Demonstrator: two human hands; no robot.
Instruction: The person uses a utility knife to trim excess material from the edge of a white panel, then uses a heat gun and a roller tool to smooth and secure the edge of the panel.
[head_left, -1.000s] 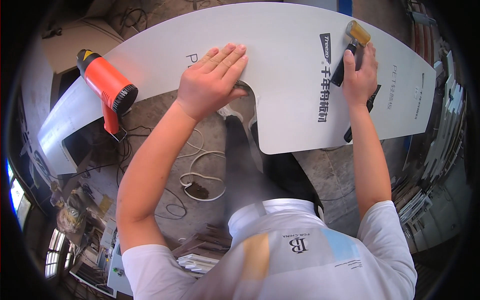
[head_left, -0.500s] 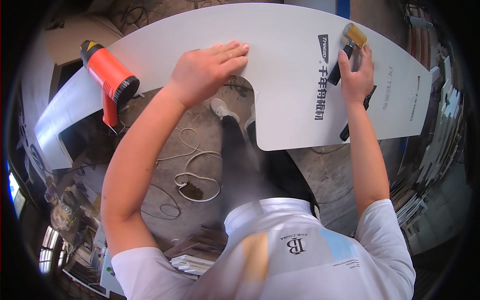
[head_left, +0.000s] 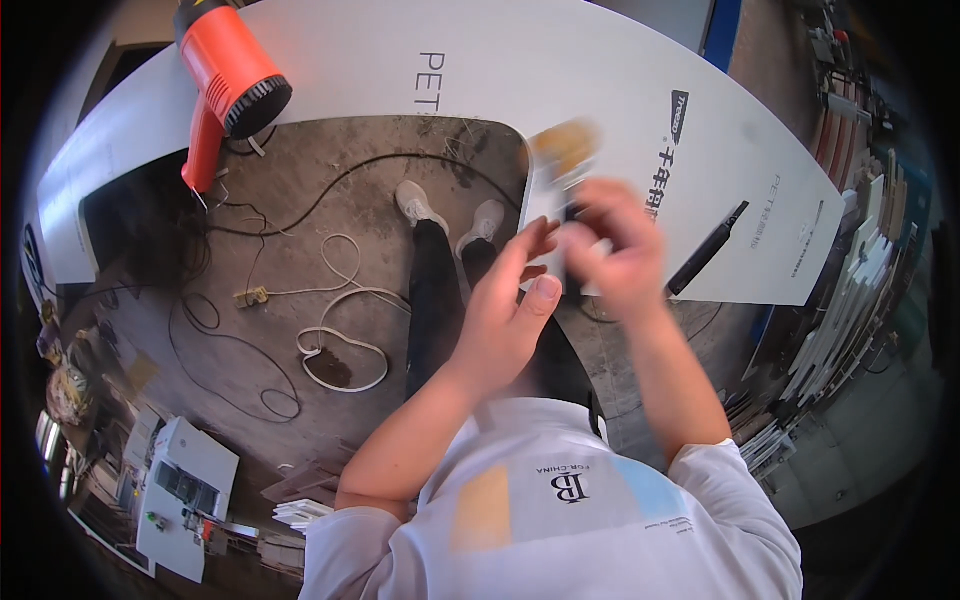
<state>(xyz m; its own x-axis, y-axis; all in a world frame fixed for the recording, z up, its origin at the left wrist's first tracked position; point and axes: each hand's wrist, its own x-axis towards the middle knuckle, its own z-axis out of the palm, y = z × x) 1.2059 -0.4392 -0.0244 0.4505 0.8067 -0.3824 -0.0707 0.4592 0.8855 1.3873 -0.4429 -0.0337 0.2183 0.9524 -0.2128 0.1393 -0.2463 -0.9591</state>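
Note:
My right hand (head_left: 622, 245) is closed around the handle of a hand roller with an amber roller head (head_left: 566, 148), blurred by motion and raised above the panel's inner edge. My left hand (head_left: 505, 312) is just to its left, fingers slightly curled and apart, with nothing visible in it. Both hands are in front of my body. Beyond them lies a large white curved panel (head_left: 540, 60) with dark print. A slim black tool (head_left: 708, 250), perhaps a utility knife, rests on its right part. An orange-red heat gun (head_left: 232, 72) sits on the left part.
A black cord (head_left: 340, 183) and a pale looped cable (head_left: 345, 295) with a yellowish plug end (head_left: 252, 297) lie on the concrete floor. Stacked white strips (head_left: 850, 290) stand along the right. A white machine (head_left: 185, 490) is at the lower left.
My right hand has picked the roller up off the panel and brought it toward me. The left hand has left the panel and come beside it. The view has shifted.

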